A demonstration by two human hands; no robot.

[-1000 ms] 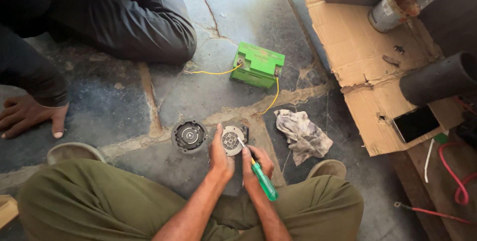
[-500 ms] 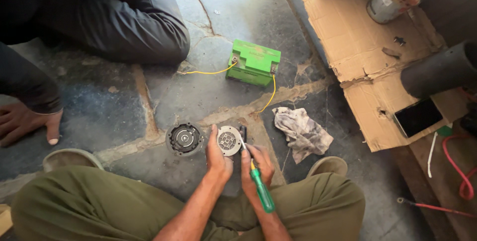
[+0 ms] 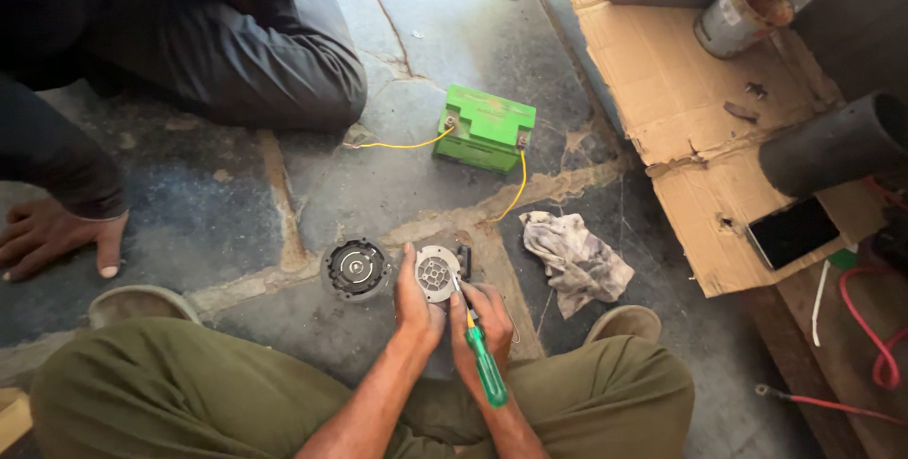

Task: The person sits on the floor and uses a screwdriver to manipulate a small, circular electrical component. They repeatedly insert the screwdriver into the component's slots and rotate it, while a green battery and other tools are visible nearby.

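Note:
I sit cross-legged on a stone floor. My left hand (image 3: 416, 303) grips a small round silver motor part (image 3: 436, 273) on the floor between my knees. My right hand (image 3: 480, 327) holds a green-handled screwdriver (image 3: 484, 364), its tip set against the part's right edge. A round black motor housing (image 3: 355, 269) lies just left of the part, untouched.
A green battery box (image 3: 488, 126) with yellow wires (image 3: 517, 194) sits beyond. A dirty rag (image 3: 575, 259) lies right of my hands. Another person sits at upper left, a hand (image 3: 57, 237) flat on the floor. Cardboard (image 3: 695, 128), a rusty can (image 3: 742, 11), a phone (image 3: 793, 230) and a black pipe (image 3: 832, 145) are at right.
My hands stay on the silver part and screwdriver with only slight shifts. The view has drifted a little, so the other person's hand sits further left.

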